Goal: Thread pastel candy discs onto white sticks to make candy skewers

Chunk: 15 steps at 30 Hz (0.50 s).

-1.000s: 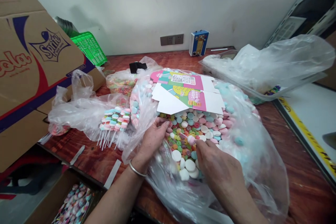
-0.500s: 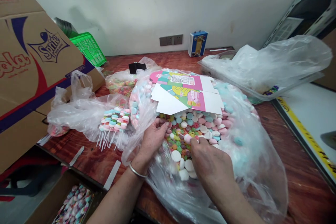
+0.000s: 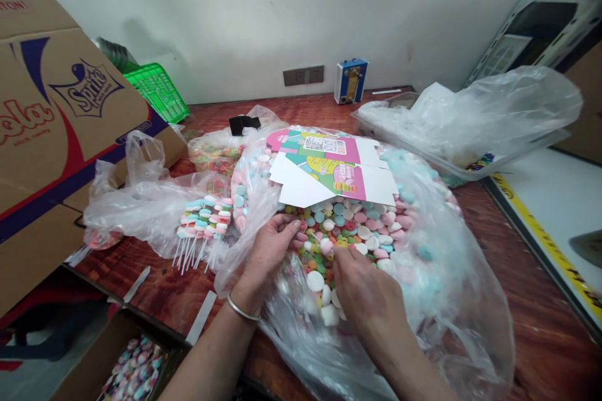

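Note:
My left hand (image 3: 275, 247), a metal bangle on its wrist, is closed in a pinch over the left side of the candy pile. A thin white stick, mostly hidden, seems to show at its fingertips. My right hand (image 3: 369, 288) pinches a pale pink marshmallow (image 3: 326, 246) just to the right of those fingertips. Beneath both hands lie small colourful gummy rings (image 3: 313, 260) among pink, white and blue marshmallows (image 3: 371, 225) in a large opened clear plastic bag (image 3: 470, 301). A flat printed carton (image 3: 324, 169) rests on the pile beyond my hands.
Candy skewers (image 3: 204, 219) on white sticks lie at left on a plastic bag. A Sprite carton (image 3: 84, 94), a green basket (image 3: 157, 91) and a blue box (image 3: 350, 81) stand around. A clear tub (image 3: 508, 166) sits at right; an open box (image 3: 79, 357) of candies is below left.
My right hand has moved slightly left, bringing the pink marshmallow closer to my left fingertips. The left hand keeps its pinch; the view has shifted a little.

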{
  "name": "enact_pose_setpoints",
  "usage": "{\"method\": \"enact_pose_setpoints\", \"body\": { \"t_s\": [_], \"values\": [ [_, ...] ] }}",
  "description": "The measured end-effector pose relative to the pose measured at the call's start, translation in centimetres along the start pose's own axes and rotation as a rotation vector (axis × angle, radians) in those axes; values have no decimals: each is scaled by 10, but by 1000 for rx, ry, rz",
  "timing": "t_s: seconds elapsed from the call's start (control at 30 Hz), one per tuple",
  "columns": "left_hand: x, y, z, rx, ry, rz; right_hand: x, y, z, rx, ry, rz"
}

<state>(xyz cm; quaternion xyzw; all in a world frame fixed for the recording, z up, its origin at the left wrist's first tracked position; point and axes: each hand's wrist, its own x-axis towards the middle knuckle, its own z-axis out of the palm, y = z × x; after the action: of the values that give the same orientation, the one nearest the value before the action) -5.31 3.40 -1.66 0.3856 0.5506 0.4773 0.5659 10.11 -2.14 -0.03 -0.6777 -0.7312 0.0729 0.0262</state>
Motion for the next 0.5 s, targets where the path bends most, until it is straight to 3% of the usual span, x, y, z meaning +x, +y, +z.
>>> {"method": "enact_pose_setpoints", "body": {
  "t_s": [0.13, 0.23, 0.3, 0.4, 0.5],
  "values": [
    [-1, -1, 0, -101, -33, -45, -13, 17, 11, 191, 201, -10],
    [-1, -5, 1, -40, -28, -6, -21, 26, 13, 266, 298, -41],
    [-3, -6, 1, 147, 20, 120, -25, 33, 12, 275, 320, -24],
    [-7, -4, 4, 606, 114, 424, -27, 45, 12, 222, 334, 68],
    [-10, -1, 14, 946, 102, 648, -26, 52, 15, 92, 243, 142]
  ]
}}
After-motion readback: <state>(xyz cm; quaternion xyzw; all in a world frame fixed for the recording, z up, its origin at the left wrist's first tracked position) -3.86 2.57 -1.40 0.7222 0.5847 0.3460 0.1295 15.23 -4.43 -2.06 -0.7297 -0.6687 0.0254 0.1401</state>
